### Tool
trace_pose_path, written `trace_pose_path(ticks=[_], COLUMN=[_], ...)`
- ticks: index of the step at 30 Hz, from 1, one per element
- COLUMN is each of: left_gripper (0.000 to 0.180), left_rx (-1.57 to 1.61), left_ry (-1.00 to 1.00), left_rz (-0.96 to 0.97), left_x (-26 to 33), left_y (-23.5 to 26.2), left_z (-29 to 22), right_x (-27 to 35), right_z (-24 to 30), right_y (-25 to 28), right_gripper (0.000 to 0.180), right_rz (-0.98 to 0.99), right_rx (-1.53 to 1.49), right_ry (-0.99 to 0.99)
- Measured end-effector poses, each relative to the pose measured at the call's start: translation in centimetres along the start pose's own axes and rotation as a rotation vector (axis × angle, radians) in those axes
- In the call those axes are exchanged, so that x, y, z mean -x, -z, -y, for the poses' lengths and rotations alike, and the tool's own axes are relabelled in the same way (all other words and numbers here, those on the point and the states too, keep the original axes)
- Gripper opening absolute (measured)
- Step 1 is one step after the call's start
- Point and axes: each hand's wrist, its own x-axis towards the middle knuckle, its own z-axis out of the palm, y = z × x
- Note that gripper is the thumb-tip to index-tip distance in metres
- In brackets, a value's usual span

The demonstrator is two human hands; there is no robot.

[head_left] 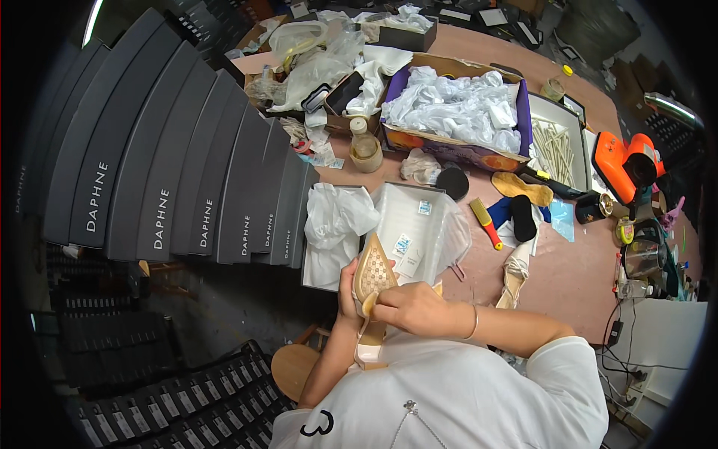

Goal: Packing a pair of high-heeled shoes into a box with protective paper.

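A beige pointed shoe, its patterned sole turned up, is held in front of my chest with the toe pointing away. My left hand is closed around the shoe's left side. My right hand is closed at the shoe's middle, its fingers on a pale strap or edge; its fingertips are partly hidden. Just beyond lies an open shoebox with white tissue paper and small packets inside. Another beige shoe lies on the table to the right of my hands.
Tall stacked grey shoeboxes fill the left. A purple carton of crumpled white paper stands at the back, beside a box of pale sticks. A red-and-yellow brush, glue jar and orange tool are on the table.
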Motion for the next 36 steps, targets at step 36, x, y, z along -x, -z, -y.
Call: trace_pose_path(ticks=[36], left_gripper=[0.089], left_rx=[-1.476], left_ry=[-0.31], left_rz=[0.599], left_x=[-7.8], left_y=[-8.3], left_z=[29.8], right_x=[29.5], right_z=[5.2], right_y=[3.8], right_gripper=[0.017], right_rz=[-1.719], right_rx=[-1.099], right_ry=[-0.935])
